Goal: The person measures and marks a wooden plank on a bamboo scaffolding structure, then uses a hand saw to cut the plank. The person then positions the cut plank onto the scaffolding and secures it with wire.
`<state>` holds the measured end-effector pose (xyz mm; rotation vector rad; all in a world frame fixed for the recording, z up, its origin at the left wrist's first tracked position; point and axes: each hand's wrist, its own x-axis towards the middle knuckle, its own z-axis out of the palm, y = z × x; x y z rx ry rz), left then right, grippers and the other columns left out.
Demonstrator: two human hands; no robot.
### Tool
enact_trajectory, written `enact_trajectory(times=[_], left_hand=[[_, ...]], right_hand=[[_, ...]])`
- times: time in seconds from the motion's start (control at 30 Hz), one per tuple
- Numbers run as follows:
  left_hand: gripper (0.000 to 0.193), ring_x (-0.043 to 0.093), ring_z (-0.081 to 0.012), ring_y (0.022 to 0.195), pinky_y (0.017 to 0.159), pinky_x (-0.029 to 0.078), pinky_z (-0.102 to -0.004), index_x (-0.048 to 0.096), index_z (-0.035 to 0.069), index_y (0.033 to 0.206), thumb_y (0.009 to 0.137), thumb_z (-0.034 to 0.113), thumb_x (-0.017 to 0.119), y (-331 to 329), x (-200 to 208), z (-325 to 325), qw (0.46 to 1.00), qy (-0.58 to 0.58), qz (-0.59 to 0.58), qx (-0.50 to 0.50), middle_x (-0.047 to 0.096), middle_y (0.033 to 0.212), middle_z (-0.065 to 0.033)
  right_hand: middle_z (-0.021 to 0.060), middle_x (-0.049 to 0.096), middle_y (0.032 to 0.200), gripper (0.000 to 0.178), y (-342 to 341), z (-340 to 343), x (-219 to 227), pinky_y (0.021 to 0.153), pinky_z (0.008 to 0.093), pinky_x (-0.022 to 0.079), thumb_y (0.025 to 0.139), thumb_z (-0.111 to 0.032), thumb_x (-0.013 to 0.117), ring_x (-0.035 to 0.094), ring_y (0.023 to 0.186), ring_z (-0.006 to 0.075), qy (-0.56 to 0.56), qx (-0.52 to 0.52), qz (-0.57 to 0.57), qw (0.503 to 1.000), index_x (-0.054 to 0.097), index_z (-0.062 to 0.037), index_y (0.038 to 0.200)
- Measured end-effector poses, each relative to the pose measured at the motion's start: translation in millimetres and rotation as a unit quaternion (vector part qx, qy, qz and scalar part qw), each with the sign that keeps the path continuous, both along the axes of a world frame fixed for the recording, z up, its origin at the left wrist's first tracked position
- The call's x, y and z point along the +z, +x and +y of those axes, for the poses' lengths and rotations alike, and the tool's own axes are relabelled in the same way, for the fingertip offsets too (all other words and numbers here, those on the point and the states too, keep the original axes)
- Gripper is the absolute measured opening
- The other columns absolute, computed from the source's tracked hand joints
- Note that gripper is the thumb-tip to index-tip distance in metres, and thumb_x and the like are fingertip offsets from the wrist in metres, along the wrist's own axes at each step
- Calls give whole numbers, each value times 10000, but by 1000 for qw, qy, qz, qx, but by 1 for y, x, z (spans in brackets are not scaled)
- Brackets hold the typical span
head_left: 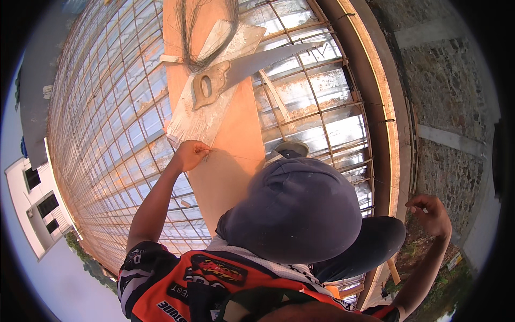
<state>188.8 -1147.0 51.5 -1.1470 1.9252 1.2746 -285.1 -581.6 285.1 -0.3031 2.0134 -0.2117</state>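
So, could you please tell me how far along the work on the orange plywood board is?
Done: the steel rebar grid is laid. In hand: the left hand pinches something small against the orange plywood board; the right hand is raised, empty. Left: the wooden-handled handsaw lies unused and the board looks uncut.

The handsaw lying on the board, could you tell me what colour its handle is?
The handsaw has a brown wooden handle, clearest in the head view.

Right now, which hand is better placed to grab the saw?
Left, probably: the left hand rests on the board just below the saw; the right hand is out beyond the rim.
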Motion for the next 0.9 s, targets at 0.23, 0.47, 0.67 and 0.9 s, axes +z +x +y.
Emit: enact_trajectory(times=[0.23, 0.47, 0.67, 0.9], left_hand=[[473, 689, -206, 1197, 982, 547, -388, 763, 55, 1321, 988, 387, 810, -144, 85, -48, 984, -74, 67, -144, 740, 1322, -128], [653, 685, -205, 971, 846, 561, -379, 566, 12, 1458, 977, 361, 838, -157, 1, -80, 895, -439, 78, -6, 722, 1073, -163], [335, 616, -111, 835, 815, 527, -271, 620, 2, 1286, 1057, 213, 743, -120, -42, -75, 937, -122, 188, 268, 679, 932, -41], [200, 619, -116, 923, 876, 521, -299, 651, 33, 1215, 1086, 184, 630, -175, 68, -58, 893, 90, 303, 322, 669, 992, -26]], right_hand=[[100, 630, 914, 333, 1, -25, 6, 1071, 416, 497, 883, 4, 778, 633, 904, 317, -56, 319, 496, 805, 810, -62, 1208], [151, 783, 1249, 315, -1, -85, -45, 1027, 417, 572, 1041, -54, 718, 749, 1190, 297, -237, 106, 440, 860, 740, -33, 1354], [149, 775, 1193, 292, 10, -204, -120, 919, 300, 624, 1126, -55, 623, 763, 987, 168, -462, -351, 163, 798, 635, 39, 1402], [17, 702, 859, 272, 43, -315, -128, 733, 301, 507, 1141, -220, 631, 569, 760, 93, -420, -147, -46, 894, 771, -40, 1290]])
